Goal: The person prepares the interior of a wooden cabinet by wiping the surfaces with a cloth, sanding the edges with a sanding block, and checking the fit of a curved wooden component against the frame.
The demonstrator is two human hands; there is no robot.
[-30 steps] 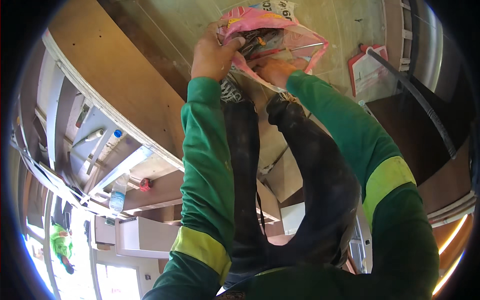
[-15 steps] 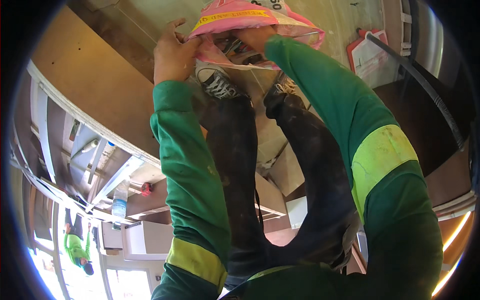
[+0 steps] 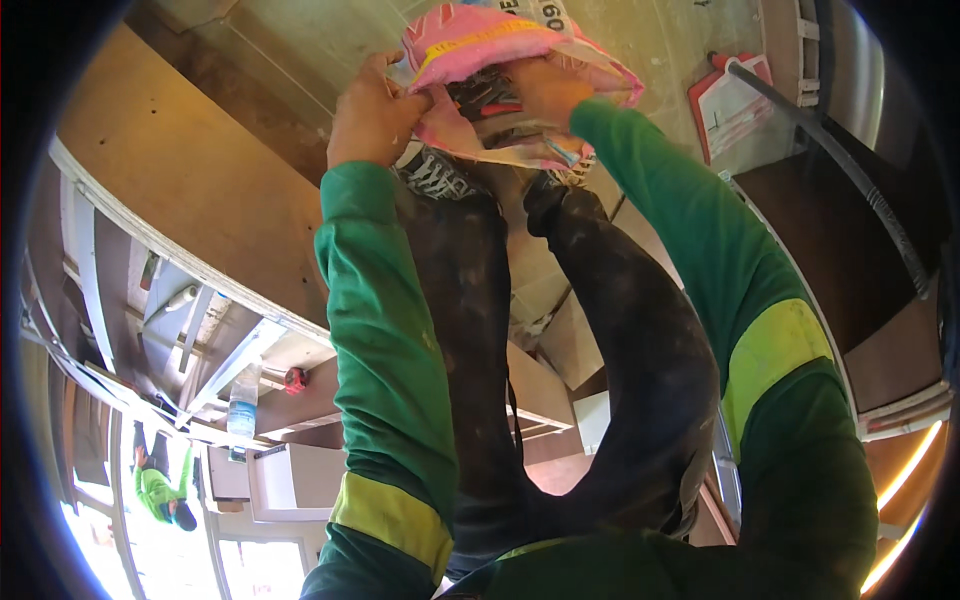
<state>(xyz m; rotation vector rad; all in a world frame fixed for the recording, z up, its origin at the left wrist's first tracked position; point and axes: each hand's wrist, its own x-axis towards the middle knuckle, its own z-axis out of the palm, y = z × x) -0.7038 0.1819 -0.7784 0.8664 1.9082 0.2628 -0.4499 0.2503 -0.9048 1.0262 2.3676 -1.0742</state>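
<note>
The left hand's (image 3: 368, 122) fingers clamp the bag's (image 3: 478, 58) left edge; the right hand (image 3: 545, 90) reaches into its mouth, fingers hidden, grip untellable. Tools (image 3: 502, 108) lie inside; shoes (image 3: 438, 177) sit at the bag's near side.

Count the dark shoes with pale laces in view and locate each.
2. The left shoe shows below the left side of the pink plastic bag; the right shoe, partly covered, shows below its right side. Shoes of the distant green-topped person may be hidden.

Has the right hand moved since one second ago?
Yes: judged against the right shoe, the right hand is farther forward, toward the far side of the pink bag.
</note>
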